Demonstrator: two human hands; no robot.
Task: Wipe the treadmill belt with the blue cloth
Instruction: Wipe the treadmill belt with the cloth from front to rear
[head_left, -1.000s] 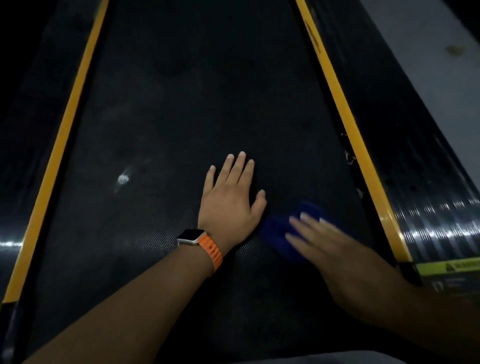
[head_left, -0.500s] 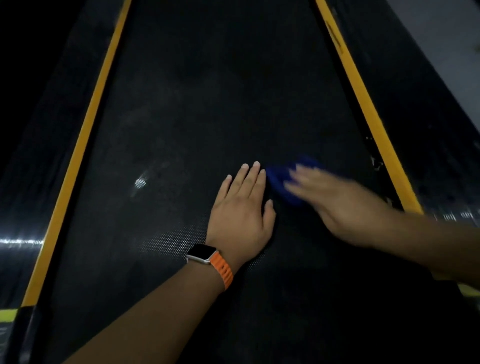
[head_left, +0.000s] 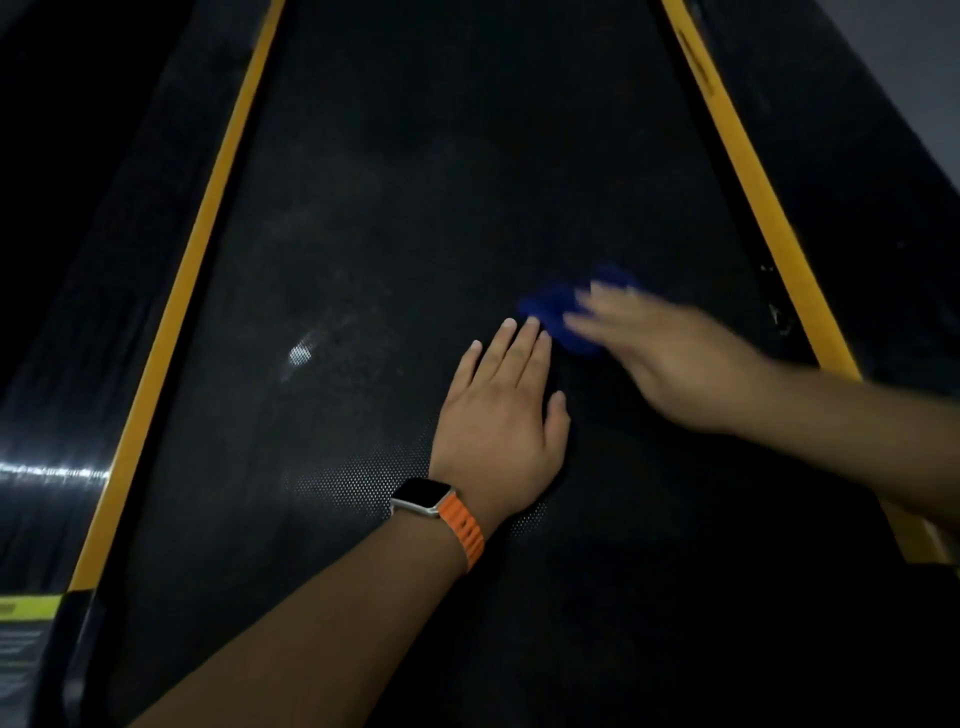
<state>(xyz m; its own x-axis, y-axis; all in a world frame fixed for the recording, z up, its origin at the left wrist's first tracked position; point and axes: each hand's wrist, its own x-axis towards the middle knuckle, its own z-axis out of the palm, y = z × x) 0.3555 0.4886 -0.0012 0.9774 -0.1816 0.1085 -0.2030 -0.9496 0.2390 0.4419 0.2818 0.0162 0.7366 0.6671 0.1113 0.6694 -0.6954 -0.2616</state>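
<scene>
The black textured treadmill belt (head_left: 415, 218) runs away from me between two yellow stripes. My left hand (head_left: 501, 415) lies flat on the belt with fingers spread, an orange-strapped watch on its wrist. Just right of its fingertips sits the blue cloth (head_left: 558, 309), bunched and partly covered. My right hand (head_left: 670, 358) presses on the cloth from the right and is blurred by motion.
A yellow stripe (head_left: 187, 291) borders the belt on the left and another yellow stripe (head_left: 763, 208) on the right, each with a black side rail beyond. A pale smudge (head_left: 300, 354) shows on the belt left of my hands. Grey floor lies at the top right.
My right hand has carried the blue cloth up the belt, from beside my left palm to just past my left fingertips. My left hand has stayed flat in place.
</scene>
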